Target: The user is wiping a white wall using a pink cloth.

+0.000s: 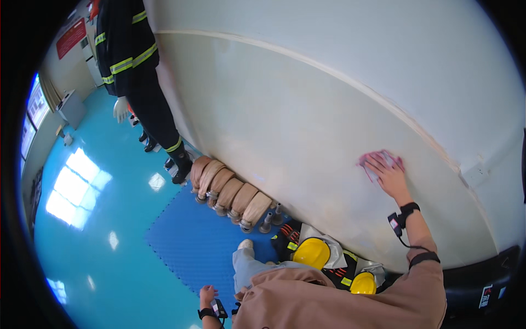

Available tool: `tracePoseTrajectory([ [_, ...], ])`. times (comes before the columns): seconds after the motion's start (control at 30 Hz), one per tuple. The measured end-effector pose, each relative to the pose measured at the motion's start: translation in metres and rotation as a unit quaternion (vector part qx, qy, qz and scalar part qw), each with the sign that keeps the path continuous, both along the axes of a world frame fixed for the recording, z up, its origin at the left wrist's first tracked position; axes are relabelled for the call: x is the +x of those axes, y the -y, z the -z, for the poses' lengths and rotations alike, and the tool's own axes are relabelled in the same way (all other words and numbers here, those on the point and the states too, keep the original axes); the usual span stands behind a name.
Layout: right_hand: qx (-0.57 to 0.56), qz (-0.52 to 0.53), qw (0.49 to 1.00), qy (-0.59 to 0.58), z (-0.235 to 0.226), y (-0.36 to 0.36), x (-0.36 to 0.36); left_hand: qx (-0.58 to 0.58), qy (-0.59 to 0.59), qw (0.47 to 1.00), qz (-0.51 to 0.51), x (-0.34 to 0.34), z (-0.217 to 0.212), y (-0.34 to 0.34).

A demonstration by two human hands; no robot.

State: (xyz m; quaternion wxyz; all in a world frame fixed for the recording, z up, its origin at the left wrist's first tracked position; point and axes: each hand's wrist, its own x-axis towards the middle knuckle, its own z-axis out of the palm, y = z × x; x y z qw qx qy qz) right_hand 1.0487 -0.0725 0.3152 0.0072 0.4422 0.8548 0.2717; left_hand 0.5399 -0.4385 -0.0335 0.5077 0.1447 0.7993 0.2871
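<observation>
My right hand [387, 176] presses a pink cloth [399, 162] against the pale wall [307, 120], its fingers spread over the cloth. The cloth is bunched and shows around the fingertips and beside the palm. At the lower middle, my left hand [208, 294] hangs low beside my body, apart from any object. Its fingers are loosely bent, with nothing seen in them. Dark straps with small devices circle both wrists.
Rolled tan fire hoses [230, 192] line the wall's foot on a blue mat [186, 236], beside metal nozzles [266, 223]. Yellow helmets [312, 253] rest on folded firefighter clothing. A dressed mannequin [148, 82] stands at left. A black bag-like object [476, 282] lies at lower right; a socket [475, 174] is on the wall.
</observation>
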Motion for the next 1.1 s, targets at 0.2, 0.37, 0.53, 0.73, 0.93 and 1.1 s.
tracePoseTrajectory([
  [0.2, 0.062, -0.125, 0.985, -0.099, -0.012, -0.079, -0.128, 0.059, 0.047, 0.995, -0.065, -0.031, 0.032, 0.072],
  [0.37, 0.115, -0.144, 0.975, -0.123, 0.008, -0.144, -0.181, 0.048, 0.122, 0.991, -0.033, -0.003, 0.008, 0.055],
  [0.53, 0.106, -0.089, 0.981, -0.135, 0.016, -0.139, -0.184, 0.017, 0.113, 0.993, -0.032, -0.03, -0.008, 0.044],
  [0.73, 0.078, 0.074, 0.982, -0.153, 0.023, -0.054, -0.079, 0.011, 0.091, 0.996, 0.017, -0.067, -0.022, 0.011],
  [0.93, 0.388, 0.292, 0.762, -0.429, 0.043, -0.001, 0.021, 0.016, 0.083, 0.993, 0.085, -0.073, -0.026, -0.029],
  [1.1, 0.439, 0.299, 0.625, -0.573, 0.042, -0.028, -0.009, 0.03, 0.086, 0.987, 0.13, -0.083, -0.024, -0.044],
])
